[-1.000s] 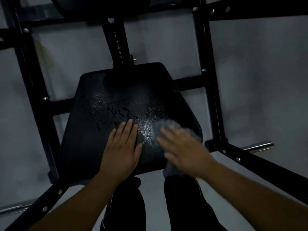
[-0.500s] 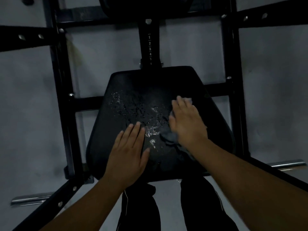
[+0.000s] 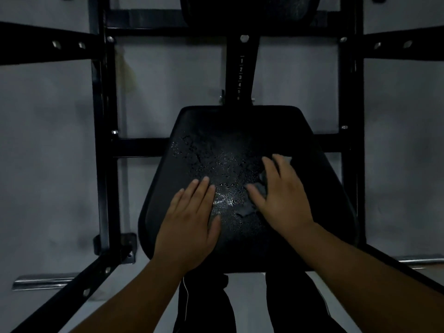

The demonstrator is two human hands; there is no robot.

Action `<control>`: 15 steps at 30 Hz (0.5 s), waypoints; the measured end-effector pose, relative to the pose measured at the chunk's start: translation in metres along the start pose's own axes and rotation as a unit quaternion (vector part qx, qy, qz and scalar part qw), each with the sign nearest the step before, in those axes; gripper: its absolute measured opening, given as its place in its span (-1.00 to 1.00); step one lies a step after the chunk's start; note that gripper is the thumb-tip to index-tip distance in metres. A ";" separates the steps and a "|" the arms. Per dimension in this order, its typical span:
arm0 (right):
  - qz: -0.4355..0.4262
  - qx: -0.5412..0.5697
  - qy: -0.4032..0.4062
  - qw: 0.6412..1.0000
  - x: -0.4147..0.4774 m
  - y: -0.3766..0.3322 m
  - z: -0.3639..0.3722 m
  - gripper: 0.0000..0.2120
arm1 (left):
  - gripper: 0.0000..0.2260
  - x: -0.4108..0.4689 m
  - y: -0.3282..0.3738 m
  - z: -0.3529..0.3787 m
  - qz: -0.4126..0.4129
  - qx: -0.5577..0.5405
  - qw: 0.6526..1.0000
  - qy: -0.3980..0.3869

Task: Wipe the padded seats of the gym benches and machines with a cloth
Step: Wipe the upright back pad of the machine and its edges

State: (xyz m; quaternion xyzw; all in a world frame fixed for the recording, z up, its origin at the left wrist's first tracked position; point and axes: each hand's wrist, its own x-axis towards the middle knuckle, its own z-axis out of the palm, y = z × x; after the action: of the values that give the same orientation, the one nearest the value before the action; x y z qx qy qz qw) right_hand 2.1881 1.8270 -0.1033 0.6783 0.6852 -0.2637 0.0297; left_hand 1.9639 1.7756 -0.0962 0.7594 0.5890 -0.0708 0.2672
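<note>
- The right hand (image 3: 286, 198) is pressing the cloth (image 3: 262, 187) onto the padded seat (image 3: 240, 121), its grip seemingly flat rather than clenched.
- Droplets (image 3: 192, 150) are lying left of it and farther away.
- The left hand (image 3: 189, 222) is resting flat on the seat, holding nothing.

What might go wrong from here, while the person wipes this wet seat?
The cloth lies bunched under the right hand, so it may smear water instead of lifting it. Droplets on the far left part of the seat could be missed. The left hand presses flat beside the wet patch and might slip.
</note>
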 end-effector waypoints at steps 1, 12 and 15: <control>0.007 0.030 -0.013 0.999 -0.010 -0.006 0.001 -0.24 | -0.44 0.000 -0.001 0.000 0.001 -0.003 1.000 -0.001; -0.047 0.021 -0.048 0.998 0.029 -0.021 0.011 -0.57 | -0.44 0.003 -0.002 -0.002 0.006 -0.027 1.000 0.001; -0.183 0.024 -0.058 0.981 -0.018 -0.056 0.024 -0.52 | -0.46 0.008 -0.010 -0.005 -0.016 -0.037 0.999 0.017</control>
State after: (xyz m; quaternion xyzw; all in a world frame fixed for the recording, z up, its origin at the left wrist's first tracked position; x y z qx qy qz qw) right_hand 2.1292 1.8048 -0.0988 0.5255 0.7885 -0.3196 0.0040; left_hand 1.9561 1.7867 -0.0989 0.7408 0.6073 -0.0407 0.2841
